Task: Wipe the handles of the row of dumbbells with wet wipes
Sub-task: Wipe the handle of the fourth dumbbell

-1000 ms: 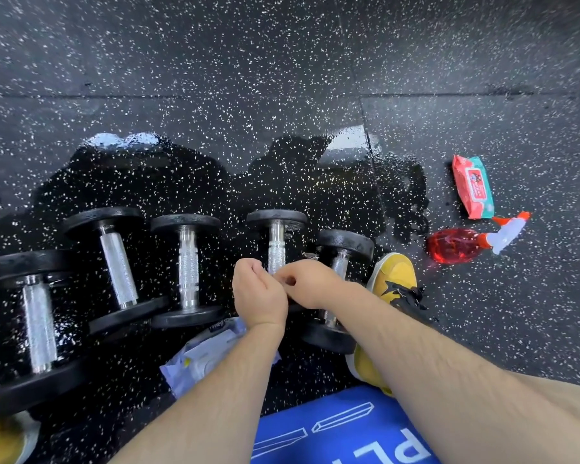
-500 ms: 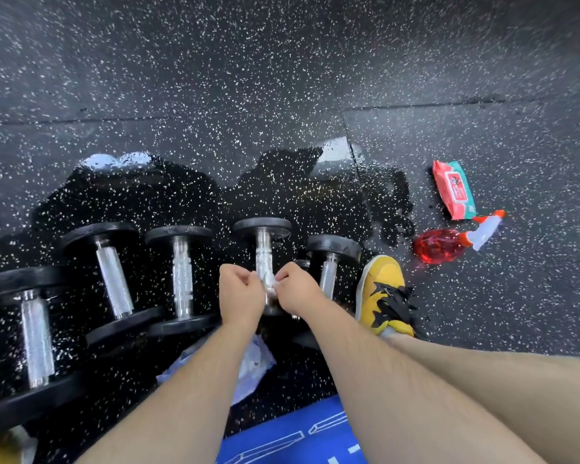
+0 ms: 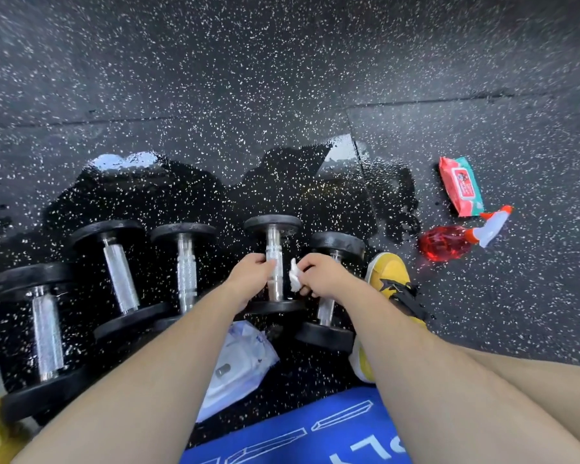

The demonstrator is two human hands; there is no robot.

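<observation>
Several black dumbbells with chrome handles lie in a row on the wet speckled floor. My left hand [image 3: 250, 277] grips the chrome handle of the fourth dumbbell [image 3: 274, 249] from its left side. My right hand [image 3: 322, 276] pinches a crumpled white wet wipe [image 3: 294, 279] just right of that handle, apart from it by a small gap. The rightmost dumbbell [image 3: 335, 246] lies partly under my right hand. Further left lie a third dumbbell [image 3: 185, 262], a second dumbbell [image 3: 119, 276] and a first dumbbell [image 3: 46, 326].
A white and blue wipe pack [image 3: 241, 360] lies under my forearms. A red and green wipe pack [image 3: 461, 185] and a red spray bottle [image 3: 449, 244] lie at the right. My yellow shoe [image 3: 389, 272] rests beside the rightmost dumbbell. A blue mat [image 3: 282, 437] is at the bottom.
My hands have drawn apart: the left now holds the handle alone, and the right has pulled away to the right with the wipe, which now shows.
</observation>
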